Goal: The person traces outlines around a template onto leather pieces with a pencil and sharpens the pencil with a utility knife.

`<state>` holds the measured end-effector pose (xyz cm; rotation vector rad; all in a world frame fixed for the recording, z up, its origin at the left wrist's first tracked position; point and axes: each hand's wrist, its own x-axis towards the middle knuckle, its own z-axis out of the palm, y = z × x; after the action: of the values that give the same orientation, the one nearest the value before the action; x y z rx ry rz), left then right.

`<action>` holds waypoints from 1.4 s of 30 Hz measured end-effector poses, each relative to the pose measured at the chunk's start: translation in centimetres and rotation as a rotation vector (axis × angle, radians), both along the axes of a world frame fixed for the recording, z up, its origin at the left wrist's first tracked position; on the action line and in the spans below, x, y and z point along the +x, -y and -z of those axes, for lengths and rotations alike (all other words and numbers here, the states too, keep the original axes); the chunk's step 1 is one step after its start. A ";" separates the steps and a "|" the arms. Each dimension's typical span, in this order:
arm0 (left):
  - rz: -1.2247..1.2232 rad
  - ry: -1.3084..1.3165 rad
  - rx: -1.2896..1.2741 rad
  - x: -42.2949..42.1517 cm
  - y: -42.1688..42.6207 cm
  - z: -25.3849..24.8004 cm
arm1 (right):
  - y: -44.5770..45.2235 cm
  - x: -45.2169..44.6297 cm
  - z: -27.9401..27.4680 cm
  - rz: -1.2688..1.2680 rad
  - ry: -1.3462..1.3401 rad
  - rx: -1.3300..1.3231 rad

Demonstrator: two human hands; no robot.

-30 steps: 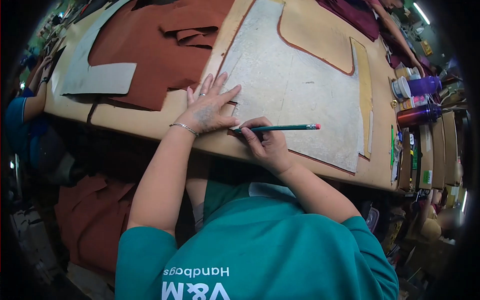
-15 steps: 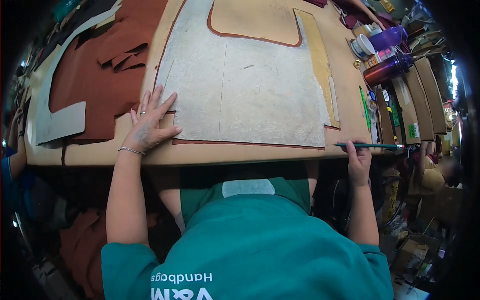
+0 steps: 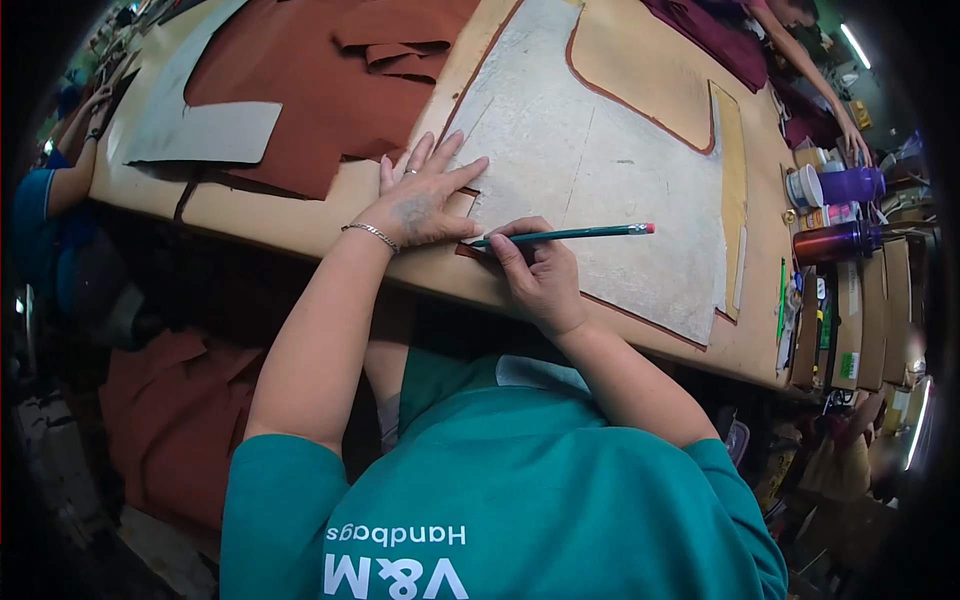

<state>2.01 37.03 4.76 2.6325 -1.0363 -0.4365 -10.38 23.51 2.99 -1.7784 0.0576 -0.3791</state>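
A large whitish pattern template (image 3: 640,215) with a U-shaped cutout lies over reddish-brown material, whose edge shows along its outline. My left hand (image 3: 425,200) rests with fingers spread at the template's near left corner, partly on the template and partly on the table. In my right hand (image 3: 545,275) is a green pencil (image 3: 595,232) with a pink eraser end pointing right. Its tip is at the template's near left corner, close to my left thumb, over a strip of brown material. Whether the tip touches the material, I cannot tell.
Reddish-brown sheets (image 3: 300,90) and another pale template (image 3: 215,135) lie on the table (image 3: 300,215) at left. A purple bottle (image 3: 835,242), a white cup (image 3: 803,186) and cardboard boxes (image 3: 848,300) stand at right. Another person's arm (image 3: 825,90) reaches in at far right.
My right hand has moved left with the pencil, from the template's near right corner to its near left corner. The view has turned; my left hand stays on the template.
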 end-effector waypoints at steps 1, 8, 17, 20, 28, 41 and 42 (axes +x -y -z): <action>-0.001 0.002 0.001 0.0 0.0 0.0 | -0.2 0.1 -0.1 -0.009 0.000 -0.004; 0.011 0.025 -0.013 -0.1 -0.1 0.2 | 0.0 0.2 0.4 -0.023 -0.030 -0.088; -0.007 -0.011 0.010 -0.2 0.3 -0.5 | 16.2 -14.8 -2.3 0.217 -0.269 -0.137; 0.000 -0.040 0.011 -0.2 0.4 -0.8 | 22.1 -21.7 -3.9 0.503 -0.267 -0.223; 0.175 0.068 -0.155 -4.4 6.1 -3.2 | 24.4 -18.5 -1.6 0.627 -0.013 0.207; 0.554 0.173 -0.091 -16.1 26.6 -0.5 | 25.0 -16.8 1.0 0.519 -0.019 -0.106; 0.550 0.162 -0.056 -16.1 26.6 -0.3 | 25.4 -17.2 0.8 0.546 -0.063 -0.096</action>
<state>-14.12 10.40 5.10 2.3332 -1.8027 -0.2975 -27.55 -1.86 2.19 -1.8528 0.5862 -0.7247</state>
